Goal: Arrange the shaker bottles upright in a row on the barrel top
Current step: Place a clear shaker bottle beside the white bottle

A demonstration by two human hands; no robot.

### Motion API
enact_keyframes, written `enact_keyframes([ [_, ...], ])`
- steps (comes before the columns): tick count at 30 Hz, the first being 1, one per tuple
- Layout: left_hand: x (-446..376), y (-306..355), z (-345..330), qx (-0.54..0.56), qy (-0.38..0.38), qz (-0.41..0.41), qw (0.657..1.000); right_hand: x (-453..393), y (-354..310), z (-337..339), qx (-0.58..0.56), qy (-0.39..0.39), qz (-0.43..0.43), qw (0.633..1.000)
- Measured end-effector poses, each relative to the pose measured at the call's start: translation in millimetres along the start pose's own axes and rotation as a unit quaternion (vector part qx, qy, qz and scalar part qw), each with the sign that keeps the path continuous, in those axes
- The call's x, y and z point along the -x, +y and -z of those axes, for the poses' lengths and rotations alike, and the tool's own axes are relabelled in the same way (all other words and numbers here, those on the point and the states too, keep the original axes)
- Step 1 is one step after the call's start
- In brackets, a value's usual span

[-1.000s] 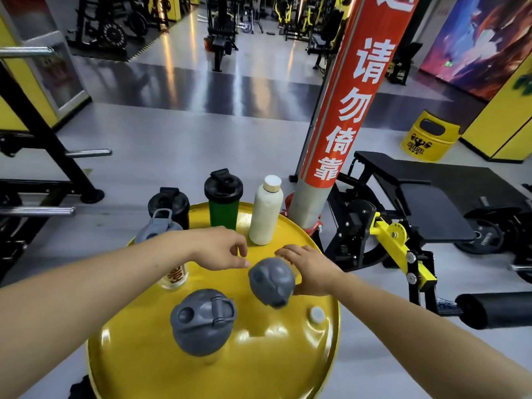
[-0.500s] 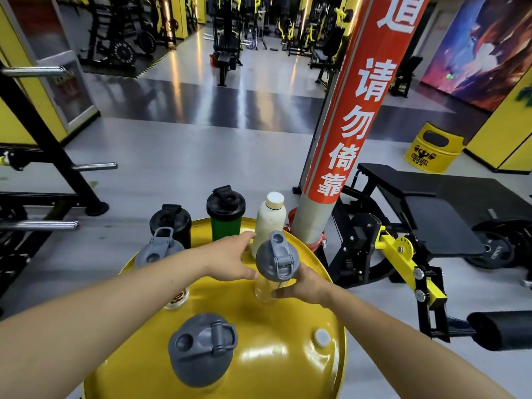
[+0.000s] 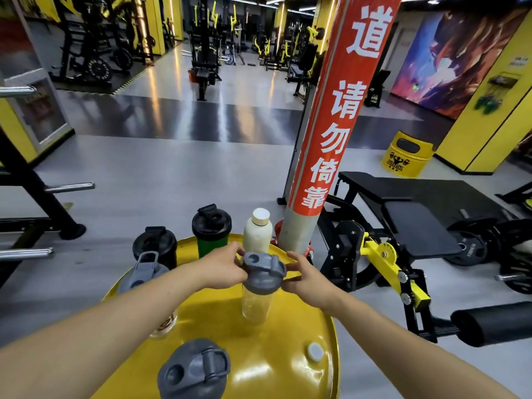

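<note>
A clear shaker bottle (image 3: 256, 305) with a grey flip lid stands upright in the middle of the yellow barrel top (image 3: 290, 367). My left hand (image 3: 223, 269) pinches its lid from the left. My right hand (image 3: 306, 276) holds the lid from the right. Behind it along the far rim stand a black shaker (image 3: 155, 247), a green shaker with a black lid (image 3: 211, 228) and a white bottle (image 3: 257, 236). Another grey-lidded clear shaker (image 3: 142, 272) stands at the left, partly hidden by my left arm. A further grey-lidded shaker (image 3: 194, 370) stands nearest to me.
A red-wrapped pillar (image 3: 319, 156) rises just behind the barrel's right side. A black bench with yellow brackets (image 3: 403, 226) stands to the right. A small white cap (image 3: 315, 352) sits in the barrel top near the right rim. A rack with steel pegs (image 3: 34, 197) is at the left.
The grey-lidded bottle, tipped towards me a second ago, has been turned upright and now stands on the barrel. Both hands have shifted from its body to its lid.
</note>
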State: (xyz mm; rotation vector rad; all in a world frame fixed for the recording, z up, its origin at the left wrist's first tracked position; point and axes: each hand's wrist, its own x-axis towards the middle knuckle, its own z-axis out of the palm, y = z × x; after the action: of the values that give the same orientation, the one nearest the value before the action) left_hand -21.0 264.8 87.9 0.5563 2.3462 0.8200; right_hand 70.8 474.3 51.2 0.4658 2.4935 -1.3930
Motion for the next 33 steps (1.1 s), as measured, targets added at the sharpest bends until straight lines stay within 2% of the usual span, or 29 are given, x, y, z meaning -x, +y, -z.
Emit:
enact_keyframes([
  [4,4,-5,-3,-0.024,-0.026,0.011,0.999,7,1,-8,0.059,0.032,-0.012,0.998],
  [8,5,-7,-10,-0.007,-0.070,-0.010,0.997,12,2,-15,0.052,0.034,-0.018,0.998],
  [13,0,-7,-18,0.014,-0.049,-0.046,0.998,13,-2,-17,0.029,0.046,-0.010,0.998],
  [21,-1,-15,-17,0.014,-0.043,-0.053,0.998,14,-5,-23,0.038,0.064,0.014,0.997],
  [25,8,-17,-7,-0.063,-0.047,-0.063,0.995,16,-14,-12,0.093,0.054,0.019,0.994],
  [30,28,-21,31,-0.123,-0.018,-0.076,0.989,21,-53,7,0.161,0.131,0.110,0.972],
  [33,45,-27,47,-0.140,0.012,-0.091,0.986,20,-79,1,0.192,0.129,0.176,0.957],
])
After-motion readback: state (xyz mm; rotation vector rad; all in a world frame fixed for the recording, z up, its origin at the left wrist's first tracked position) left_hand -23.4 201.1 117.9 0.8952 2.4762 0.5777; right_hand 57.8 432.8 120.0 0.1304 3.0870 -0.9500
